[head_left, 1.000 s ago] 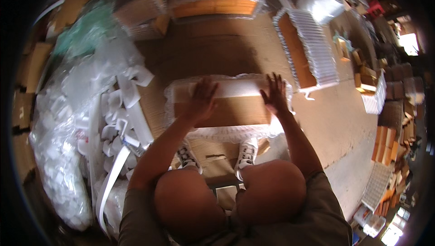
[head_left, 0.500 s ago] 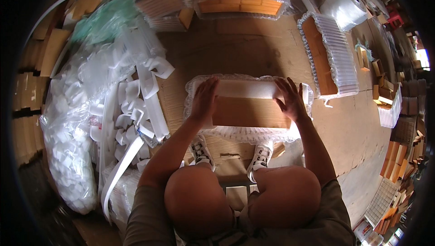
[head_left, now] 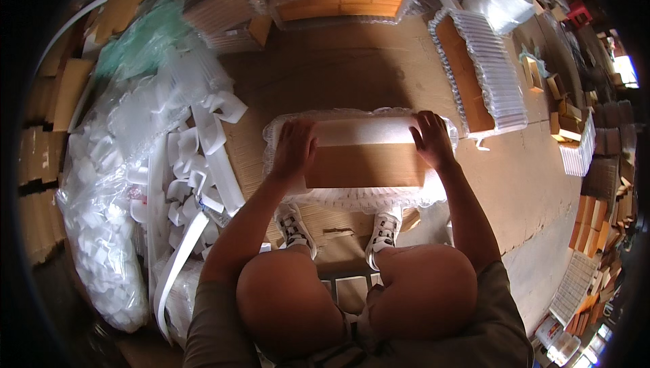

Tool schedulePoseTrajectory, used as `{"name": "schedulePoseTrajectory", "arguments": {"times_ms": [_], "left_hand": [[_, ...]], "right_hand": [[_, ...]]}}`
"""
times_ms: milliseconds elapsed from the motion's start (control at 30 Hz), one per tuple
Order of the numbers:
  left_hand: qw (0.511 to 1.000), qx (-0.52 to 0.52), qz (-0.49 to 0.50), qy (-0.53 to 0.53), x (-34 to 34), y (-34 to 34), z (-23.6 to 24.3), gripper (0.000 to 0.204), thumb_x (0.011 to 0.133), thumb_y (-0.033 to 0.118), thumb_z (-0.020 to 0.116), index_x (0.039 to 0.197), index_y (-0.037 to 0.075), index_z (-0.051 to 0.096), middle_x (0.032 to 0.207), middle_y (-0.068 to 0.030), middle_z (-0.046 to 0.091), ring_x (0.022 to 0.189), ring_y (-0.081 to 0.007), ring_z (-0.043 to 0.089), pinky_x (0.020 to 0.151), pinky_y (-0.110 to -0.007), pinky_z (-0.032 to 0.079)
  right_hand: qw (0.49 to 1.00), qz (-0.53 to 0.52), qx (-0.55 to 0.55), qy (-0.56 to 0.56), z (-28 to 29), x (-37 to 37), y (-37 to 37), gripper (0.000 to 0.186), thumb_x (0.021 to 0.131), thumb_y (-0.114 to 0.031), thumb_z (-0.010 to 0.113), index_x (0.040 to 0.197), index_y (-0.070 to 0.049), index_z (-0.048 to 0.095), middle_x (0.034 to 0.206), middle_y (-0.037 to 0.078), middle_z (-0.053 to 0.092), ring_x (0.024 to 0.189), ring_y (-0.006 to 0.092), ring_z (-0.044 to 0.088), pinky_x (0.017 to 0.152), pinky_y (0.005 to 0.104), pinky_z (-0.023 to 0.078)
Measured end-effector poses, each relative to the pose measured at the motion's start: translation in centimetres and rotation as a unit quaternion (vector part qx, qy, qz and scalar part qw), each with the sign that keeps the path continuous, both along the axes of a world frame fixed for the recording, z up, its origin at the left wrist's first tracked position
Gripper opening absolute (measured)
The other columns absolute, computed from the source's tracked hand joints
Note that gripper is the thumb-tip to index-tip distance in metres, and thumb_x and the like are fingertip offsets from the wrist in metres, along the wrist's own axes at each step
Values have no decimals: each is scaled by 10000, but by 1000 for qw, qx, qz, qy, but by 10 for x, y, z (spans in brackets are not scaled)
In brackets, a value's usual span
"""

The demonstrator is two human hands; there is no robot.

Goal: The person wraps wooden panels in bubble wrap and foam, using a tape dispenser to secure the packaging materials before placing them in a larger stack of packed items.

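Observation:
A rectangular wooden piece (head_left: 365,165) with a white foam sheet (head_left: 362,131) along its far half lies in clear ribbed air-cushion wrap (head_left: 358,199) in front of my feet. My left hand (head_left: 293,148) grips its left end, fingers close together and bent over it. At the opposite end, my right hand (head_left: 433,143) holds on with curved fingers, the thumb reaching inward along the foam. The undersides of both ends are hidden.
Wrapped wooden items (head_left: 338,8) (head_left: 482,77) lie beyond and to the right on cardboard flooring (head_left: 311,63). A plastic roll (head_left: 491,2) sits farther back. Bagged foam scraps (head_left: 101,246) heap on the left; wooden pieces (head_left: 589,226) are stacked at right.
My left hand has shifted outward from the top of the piece to its left end. My right hand has settled onto the right end. The view shifted slightly.

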State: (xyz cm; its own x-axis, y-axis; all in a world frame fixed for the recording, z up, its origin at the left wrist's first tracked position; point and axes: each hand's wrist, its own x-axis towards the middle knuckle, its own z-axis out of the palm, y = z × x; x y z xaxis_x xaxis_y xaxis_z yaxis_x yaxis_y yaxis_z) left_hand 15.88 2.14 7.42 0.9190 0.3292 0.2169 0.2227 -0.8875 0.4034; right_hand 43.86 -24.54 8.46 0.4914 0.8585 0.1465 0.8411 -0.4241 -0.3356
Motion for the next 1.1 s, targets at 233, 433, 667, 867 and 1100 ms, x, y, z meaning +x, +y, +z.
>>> {"name": "schedulePoseTrajectory", "arguments": {"times_ms": [233,433,667,867,1100], "left_hand": [[994,84,-62,25,50,9,-10,236,947,221,641,1108,49,620,1071,-180,640,1028,-384,608,917,-506,483],[997,21,-30,64,51,1,-14,236,956,249,632,1080,50,660,995,-171,673,1009,-358,630,913,-518,467],[994,22,-11,105,45,-1,-23,231,968,228,612,1133,71,650,1109,-174,657,1096,-364,614,943,-510,462],[992,-102,6,-75,31,16,-11,381,992,198,566,1357,92,535,1302,-188,578,1210,-395,567,1036,-505,441],[987,-80,103,-92,-22,84,18,269,870,-14,627,1128,61,650,1166,-171,617,1155,-387,567,999,-492,456]], "right_hand": [[999,20,34,-21,-21,-13,17,200,958,-242,638,983,-43,632,965,183,643,991,396,596,920,509,466],[998,-17,-39,-42,-17,-18,18,235,968,-265,610,994,-34,639,999,187,644,1018,385,592,960,510,453],[997,-8,-6,-75,-11,-46,46,530,962,-336,620,1379,-18,544,1375,240,524,1333,449,442,1151,561,333],[997,44,-21,-52,-18,-62,54,589,959,-386,630,1450,-84,512,1469,200,478,1432,416,360,1224,582,223],[996,74,-5,-50,-2,-69,71,596,898,-312,678,1409,-36,547,1481,220,468,1427,428,374,1226,589,245]]}}
